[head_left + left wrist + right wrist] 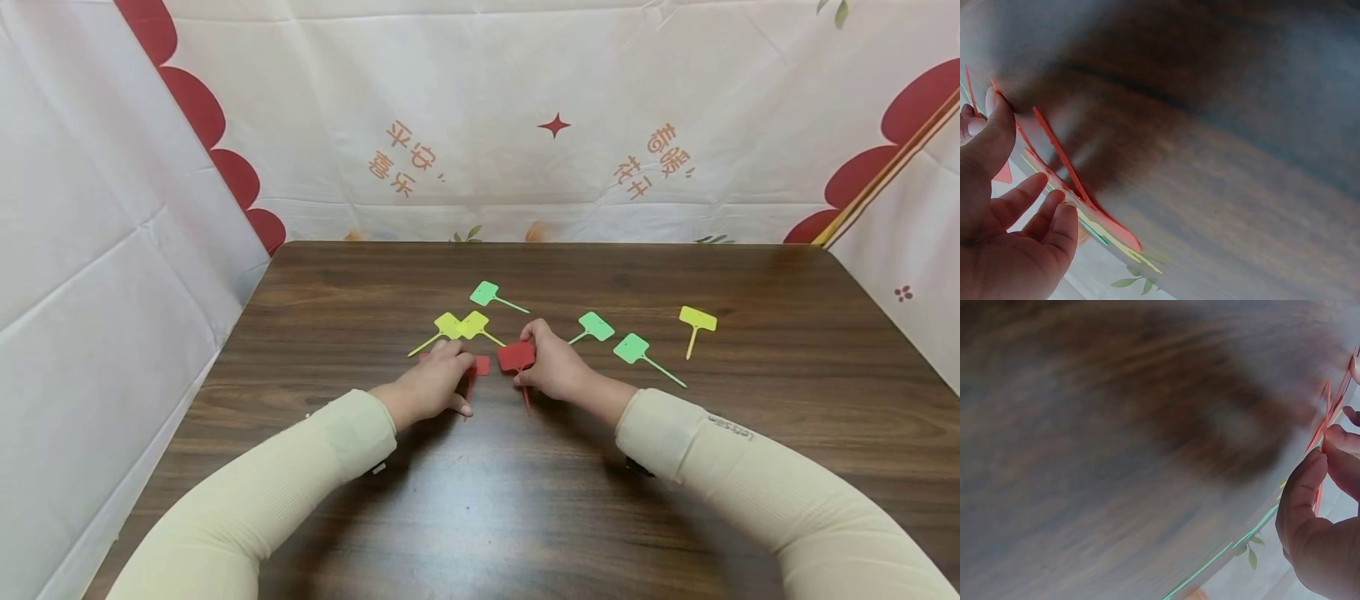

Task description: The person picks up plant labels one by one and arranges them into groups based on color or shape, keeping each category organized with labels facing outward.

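Note:
My right hand (557,362) pinches a red plant label (516,357) between thumb and fingers, its stem pointing toward me. Left of it, my left hand (429,385) reaches over more red labels on the table. One red label (482,365) shows at the fingers, and another is mostly hidden under the hand. From the left wrist, two red stems (1054,140) appear, with the thumb (1000,122) right at a stem's tip and the fingers loosely bent near the label heads. Just beyond lie two yellow labels (474,324), heads side by side.
A green label (484,292) lies farther back. To the right are two more green labels (632,347) and a yellow label (698,318). The brown wooden table (465,500) ends at a white printed cloth (495,75) behind, with cloth at both sides too.

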Demonstrator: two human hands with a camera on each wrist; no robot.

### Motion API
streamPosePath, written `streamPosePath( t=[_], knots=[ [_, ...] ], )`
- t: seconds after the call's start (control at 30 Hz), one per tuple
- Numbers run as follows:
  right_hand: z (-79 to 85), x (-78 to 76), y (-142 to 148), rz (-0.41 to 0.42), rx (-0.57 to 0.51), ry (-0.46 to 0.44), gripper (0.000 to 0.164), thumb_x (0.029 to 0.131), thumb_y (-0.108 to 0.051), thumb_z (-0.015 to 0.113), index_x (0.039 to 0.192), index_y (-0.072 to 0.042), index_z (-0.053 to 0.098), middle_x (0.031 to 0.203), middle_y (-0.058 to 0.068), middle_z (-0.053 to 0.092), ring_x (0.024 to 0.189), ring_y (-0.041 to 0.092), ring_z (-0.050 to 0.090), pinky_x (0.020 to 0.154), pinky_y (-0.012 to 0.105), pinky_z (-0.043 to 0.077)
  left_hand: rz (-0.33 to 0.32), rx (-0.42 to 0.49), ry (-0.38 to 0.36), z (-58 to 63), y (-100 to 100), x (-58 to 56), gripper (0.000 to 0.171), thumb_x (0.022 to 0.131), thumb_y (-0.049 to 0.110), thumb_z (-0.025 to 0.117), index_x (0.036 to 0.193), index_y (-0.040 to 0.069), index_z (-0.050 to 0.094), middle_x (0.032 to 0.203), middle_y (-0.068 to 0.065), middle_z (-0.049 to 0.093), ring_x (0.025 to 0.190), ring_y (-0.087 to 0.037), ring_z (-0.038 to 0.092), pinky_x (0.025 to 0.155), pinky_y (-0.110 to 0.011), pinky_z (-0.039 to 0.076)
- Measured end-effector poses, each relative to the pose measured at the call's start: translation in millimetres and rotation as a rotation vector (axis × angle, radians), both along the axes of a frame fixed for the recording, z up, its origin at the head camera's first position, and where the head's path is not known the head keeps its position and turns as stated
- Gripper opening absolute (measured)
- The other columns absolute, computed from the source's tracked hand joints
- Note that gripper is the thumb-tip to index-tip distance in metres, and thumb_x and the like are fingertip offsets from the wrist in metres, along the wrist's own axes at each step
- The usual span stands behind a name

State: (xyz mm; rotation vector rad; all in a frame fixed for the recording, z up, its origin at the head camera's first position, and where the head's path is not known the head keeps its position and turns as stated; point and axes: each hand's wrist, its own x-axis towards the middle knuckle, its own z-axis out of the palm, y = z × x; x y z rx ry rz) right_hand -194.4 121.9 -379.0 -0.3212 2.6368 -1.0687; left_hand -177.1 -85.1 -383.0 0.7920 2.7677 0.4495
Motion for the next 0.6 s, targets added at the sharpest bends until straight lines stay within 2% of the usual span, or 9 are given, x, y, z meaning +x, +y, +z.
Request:
streamPosePath(
  t=[0.2, 0.43, 0.6],
  knots=[
    [-1.1, 0.3, -2.1, 0.016, 0.015, 0.036, 0.056, 0.074, 0.0, 0.08, 0.111, -0.001, 0.038, 0.095, 0.017, 0.064, 0.081, 0.024, 0.057, 0.073, 0.033, 0.044, -0.003, 0.0, 0.009, -0.2, -0.1, 0.0, 0.055, 0.071, 0.029, 0.084, 0.113, 0.002, 0.061, 0.113, -0.009, 0.051, 0.109, -0.027, 0.042, 0.094, -0.039, 0.04],
    [-3.5, 1.1, -3.6, 0.021, 0.023, 0.041, 0.056, 0.074, -0.002, 0.081, 0.111, -0.001, 0.039, 0.096, 0.017, 0.064, 0.084, 0.025, 0.059, 0.077, 0.036, 0.045, 0.001, 0.013, -0.004, -0.3, 0.7, -1.0, 0.042, 0.071, 0.028, 0.084, 0.097, 0.006, 0.061, 0.111, -0.009, 0.051, 0.107, -0.027, 0.042, 0.093, -0.037, 0.041],
    [-7.0, 1.5, -3.8, 0.034, 0.031, 0.038, 0.056, 0.074, -0.002, 0.081, 0.111, 0.0, 0.04, 0.096, 0.017, 0.064, 0.083, 0.024, 0.059, 0.077, 0.035, 0.046, -0.001, 0.012, -0.006, -0.3, 0.2, -0.6, 0.039, 0.071, 0.03, 0.084, 0.092, 0.007, 0.06, 0.112, -0.009, 0.051, 0.106, -0.027, 0.043, 0.092, -0.037, 0.041]
  ],
)
